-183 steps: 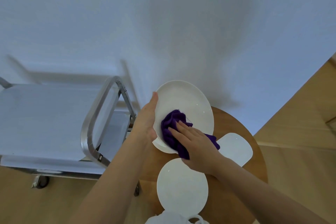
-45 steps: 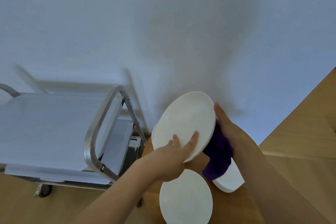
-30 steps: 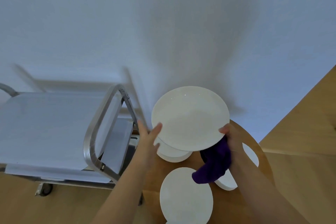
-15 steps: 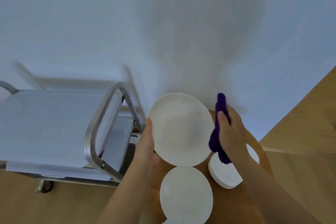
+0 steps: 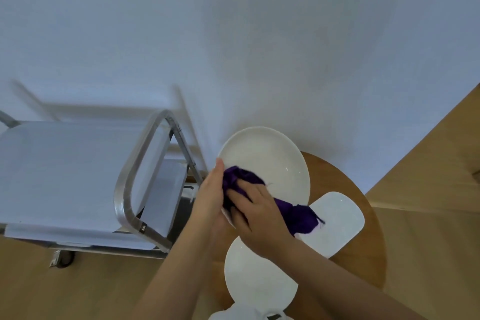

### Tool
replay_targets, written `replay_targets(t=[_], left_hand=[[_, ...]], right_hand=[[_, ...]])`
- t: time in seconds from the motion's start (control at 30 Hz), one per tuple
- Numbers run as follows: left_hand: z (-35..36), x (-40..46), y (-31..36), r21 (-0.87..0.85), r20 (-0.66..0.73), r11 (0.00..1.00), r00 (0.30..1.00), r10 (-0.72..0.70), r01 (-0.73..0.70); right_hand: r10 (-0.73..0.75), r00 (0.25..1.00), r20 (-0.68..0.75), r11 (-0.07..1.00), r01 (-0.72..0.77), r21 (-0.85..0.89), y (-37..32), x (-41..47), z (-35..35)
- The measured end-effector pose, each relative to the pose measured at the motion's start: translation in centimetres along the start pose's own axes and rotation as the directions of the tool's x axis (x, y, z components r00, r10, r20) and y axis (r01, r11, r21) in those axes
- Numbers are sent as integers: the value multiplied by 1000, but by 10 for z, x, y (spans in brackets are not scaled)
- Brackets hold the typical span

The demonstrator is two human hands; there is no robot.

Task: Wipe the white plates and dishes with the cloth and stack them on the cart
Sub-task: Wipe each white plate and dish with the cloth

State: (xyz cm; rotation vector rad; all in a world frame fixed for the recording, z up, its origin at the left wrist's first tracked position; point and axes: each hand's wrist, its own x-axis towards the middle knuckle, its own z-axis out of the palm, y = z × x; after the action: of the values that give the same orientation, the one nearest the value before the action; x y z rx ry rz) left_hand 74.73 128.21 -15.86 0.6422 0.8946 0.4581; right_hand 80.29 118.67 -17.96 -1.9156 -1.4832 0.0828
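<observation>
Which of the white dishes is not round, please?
The squarish dish with rounded corners at the right of the wooden table. The plate being wiped and the plate nearest the person are both round.

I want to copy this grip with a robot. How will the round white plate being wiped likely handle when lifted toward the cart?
The round plate looks rigid and probably breakable. Its glossy glints suggest a slippery surface, so the left hand holding its edge seems wise. The purple cloth under the right hand bunches, so it is floppy.
</observation>
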Motion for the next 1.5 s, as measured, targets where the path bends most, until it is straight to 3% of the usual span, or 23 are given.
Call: replay_targets(t=[0.2,0.3,0.4,0.5,0.63,0.8,0.87,0.93,1.03,1.33,1.5], left_hand=[[-18,6,12,-63,223,997,974,-36,51],[-33,11,0,-4,182,1000,983,-16,17],[-52,19,-19,168,-6,986,1000,-19,20],[-77,26,-48,284,-239,951,970,-55,124],[-98,31,-86,256,-337,946,936,-106,199],[-117,28,-128,299,-395,895,897,-198,330],[-122,29,-140,296,-471,864,850,-238,406],[-130,33,-150,286,-499,836,817,-287,468],[-136,37,-163,323,-460,821,837,-298,470],[-131,48,-182,326,-526,787,793,-309,523],[-137,53,-185,475,-540,724,815,-209,500]], right_hand=[[-194,967,163,979,201,-30,34,-27,-7],[-181,961,207,972,207,-112,57,-39,-6],[-52,968,246,972,106,-211,78,-46,-7],[162,965,205,964,-110,-242,94,-52,-6],[399,913,82,907,-380,-180,107,-59,-2],[548,834,65,836,-543,-78,113,-71,10],[600,796,79,800,-598,-50,115,-77,15],[641,762,89,767,-641,-34,118,-83,19],[670,735,107,741,-670,-35,121,-89,21],[685,709,169,722,-691,-33,129,-84,31],[680,705,202,722,-692,-16,129,-86,36]])
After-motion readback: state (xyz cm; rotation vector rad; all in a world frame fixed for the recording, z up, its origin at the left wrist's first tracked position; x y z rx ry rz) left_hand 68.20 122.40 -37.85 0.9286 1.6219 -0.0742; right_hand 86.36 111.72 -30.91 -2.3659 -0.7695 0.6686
